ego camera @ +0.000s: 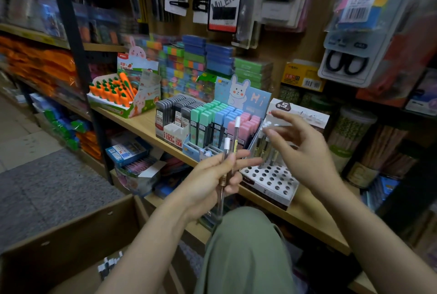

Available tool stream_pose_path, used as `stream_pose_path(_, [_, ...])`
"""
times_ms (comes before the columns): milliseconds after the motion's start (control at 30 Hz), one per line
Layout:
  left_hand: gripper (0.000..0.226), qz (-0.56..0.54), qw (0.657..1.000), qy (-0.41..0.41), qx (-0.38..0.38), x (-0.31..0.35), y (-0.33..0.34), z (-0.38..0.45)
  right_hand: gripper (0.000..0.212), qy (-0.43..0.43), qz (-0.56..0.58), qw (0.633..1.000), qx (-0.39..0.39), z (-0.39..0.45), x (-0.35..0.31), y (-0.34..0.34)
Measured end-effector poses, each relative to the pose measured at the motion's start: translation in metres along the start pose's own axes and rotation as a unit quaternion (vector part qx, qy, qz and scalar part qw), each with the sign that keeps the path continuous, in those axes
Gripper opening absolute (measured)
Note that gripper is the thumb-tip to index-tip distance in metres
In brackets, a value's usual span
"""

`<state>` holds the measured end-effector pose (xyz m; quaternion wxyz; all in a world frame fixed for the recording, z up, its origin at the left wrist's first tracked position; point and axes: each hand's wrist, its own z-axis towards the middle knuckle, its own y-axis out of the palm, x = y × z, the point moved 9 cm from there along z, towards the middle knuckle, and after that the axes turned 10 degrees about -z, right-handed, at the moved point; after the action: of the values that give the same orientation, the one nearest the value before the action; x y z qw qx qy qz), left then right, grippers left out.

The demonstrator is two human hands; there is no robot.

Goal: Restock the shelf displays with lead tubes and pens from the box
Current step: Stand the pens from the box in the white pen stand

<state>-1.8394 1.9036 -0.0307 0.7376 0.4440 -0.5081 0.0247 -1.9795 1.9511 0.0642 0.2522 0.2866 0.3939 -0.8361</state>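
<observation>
I logged the wooden shelf (pixel 142 125) as the carrier, its front edge running from upper left down to lower right. A cardboard box (pixel 78 230) stood open below that edge, at the lower left; inside it I could make out only a small cluster of white-capped items (pixel 110 263), too blurred to identify.

On the shelf, toward the left end, sat a carrot-themed display (pixel 113 97) of orange pieces. Next along the front edge stood a tray of dark lead tubes (pixel 172 111), touching the rabbit display (pixel 236 104), which held rows of green, blue and pink lead tubes (pixel 212 118). Just beside that, toward the right, was the white pen stand (pixel 272 178), its perforated top showing many unfilled holes near the front edge and a few pens (pixel 266 149) upright in the back rows.

The right hand (pixel 305 149) hovered above the stand's back rows, fingers spread and relaxed, holding nothing; it was motion-blurred.

The left hand (pixel 212 180) was held in front of the shelf edge, between the rabbit display and the stand, thumb and fingers curled round two pens. I noted both as upright: the taller pen (pixel 236 133) with a white cap and a yellowish label, the shorter pen (pixel 225 151) with a white cap and a brownish barrel running down through the palm.
</observation>
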Motion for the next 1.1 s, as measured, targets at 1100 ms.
stream_pose_path(1100, [0.046, 0.247, 0.962, 0.037, 0.113, -0.010, -0.035, 0.000, 0.048, -0.104, -0.147, 0.977, 0.112, -0.004, 0.024, -0.014])
